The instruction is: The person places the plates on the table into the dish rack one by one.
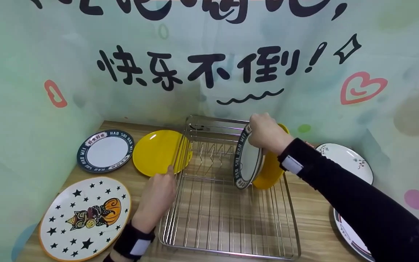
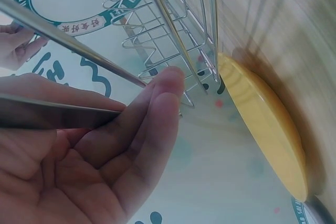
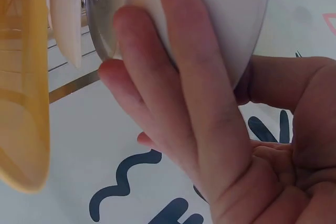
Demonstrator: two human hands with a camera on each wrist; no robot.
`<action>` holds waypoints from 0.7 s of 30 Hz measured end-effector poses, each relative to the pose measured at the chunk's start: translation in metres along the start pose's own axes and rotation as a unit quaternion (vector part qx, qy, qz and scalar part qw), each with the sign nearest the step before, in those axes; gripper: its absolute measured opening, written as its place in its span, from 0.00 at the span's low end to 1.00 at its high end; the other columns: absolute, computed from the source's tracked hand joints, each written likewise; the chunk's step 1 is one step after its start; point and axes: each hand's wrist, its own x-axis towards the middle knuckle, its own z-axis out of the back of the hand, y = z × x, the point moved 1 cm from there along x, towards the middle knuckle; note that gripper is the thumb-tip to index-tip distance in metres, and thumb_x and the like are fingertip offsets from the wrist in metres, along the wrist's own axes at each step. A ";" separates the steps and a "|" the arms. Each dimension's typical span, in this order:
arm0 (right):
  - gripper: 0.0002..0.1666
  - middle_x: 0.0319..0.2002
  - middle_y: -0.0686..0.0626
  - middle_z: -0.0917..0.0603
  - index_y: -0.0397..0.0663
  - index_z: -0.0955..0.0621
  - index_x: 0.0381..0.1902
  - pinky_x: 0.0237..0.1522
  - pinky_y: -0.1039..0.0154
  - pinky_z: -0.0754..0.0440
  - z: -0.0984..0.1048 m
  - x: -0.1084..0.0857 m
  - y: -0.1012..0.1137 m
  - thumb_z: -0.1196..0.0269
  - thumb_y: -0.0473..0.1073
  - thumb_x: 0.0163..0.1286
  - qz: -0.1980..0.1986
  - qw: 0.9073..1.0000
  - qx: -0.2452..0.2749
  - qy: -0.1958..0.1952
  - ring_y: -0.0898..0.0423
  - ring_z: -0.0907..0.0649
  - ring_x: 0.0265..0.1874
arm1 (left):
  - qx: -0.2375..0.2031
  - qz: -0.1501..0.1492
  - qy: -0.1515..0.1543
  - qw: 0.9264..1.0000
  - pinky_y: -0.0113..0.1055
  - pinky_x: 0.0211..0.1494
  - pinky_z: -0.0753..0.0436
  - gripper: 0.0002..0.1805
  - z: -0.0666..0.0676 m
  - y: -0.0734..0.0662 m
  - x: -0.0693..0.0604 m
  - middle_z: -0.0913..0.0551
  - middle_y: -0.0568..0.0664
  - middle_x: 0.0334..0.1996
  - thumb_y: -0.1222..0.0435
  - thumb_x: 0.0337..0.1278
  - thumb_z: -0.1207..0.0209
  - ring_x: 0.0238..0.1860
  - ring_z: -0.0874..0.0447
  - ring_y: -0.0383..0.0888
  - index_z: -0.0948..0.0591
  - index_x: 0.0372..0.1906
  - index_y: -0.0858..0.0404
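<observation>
My right hand (image 1: 269, 134) grips the top edge of a plate with a dark patterned rim (image 1: 247, 156), held nearly upright over the right part of the wire dish rack (image 1: 227, 251). In the right wrist view its fingers lie along the plate's white underside (image 3: 231, 9), the thumb on the other face. Just right of it a yellow plate (image 1: 273, 167) stands on edge in the rack. Another pale plate edge (image 3: 65, 19) shows between them. My left hand (image 1: 158, 194) pinches the rack's left side rail, and a flat metal bar (image 2: 58, 115) runs between thumb and fingers.
Left of the rack lie a yellow plate (image 1: 158, 153), a dark-rimmed plate (image 1: 106, 151) and a large star-patterned plate (image 1: 86, 218). On the right, a white flowered plate (image 1: 347, 160) and another plate (image 1: 351, 236) lie partly behind my arm. A printed cloth (image 1: 158, 102) hangs behind.
</observation>
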 end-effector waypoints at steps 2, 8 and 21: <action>0.17 0.34 0.36 0.20 0.29 0.23 0.47 0.19 0.65 0.16 0.000 0.000 0.000 0.40 0.22 0.58 -0.004 1.000 0.005 0.003 0.45 0.15 0.26 | -0.001 0.003 0.003 1.000 0.37 0.10 0.27 0.19 0.000 0.000 0.000 0.33 0.52 0.11 0.75 0.65 0.49 0.11 0.29 0.50 0.27 0.57 0.84; 0.17 0.33 0.36 0.20 0.29 0.22 0.48 0.19 0.65 0.17 -0.002 0.003 -0.003 0.40 0.22 0.59 -0.006 1.000 0.006 0.007 0.46 0.16 0.23 | -0.007 0.008 0.009 1.000 0.36 0.11 0.28 0.20 0.001 0.000 0.000 0.34 0.51 0.11 0.75 0.65 0.49 0.11 0.30 0.49 0.27 0.58 0.83; 0.15 0.32 0.35 0.20 0.29 0.23 0.44 0.18 0.64 0.16 -0.001 0.011 -0.004 0.44 0.21 0.58 -0.004 1.000 0.011 0.025 0.48 0.16 0.19 | -0.003 -0.002 -0.002 1.000 0.34 0.09 0.29 0.20 0.001 0.000 -0.001 0.33 0.51 0.10 0.77 0.62 0.49 0.10 0.30 0.46 0.28 0.58 0.84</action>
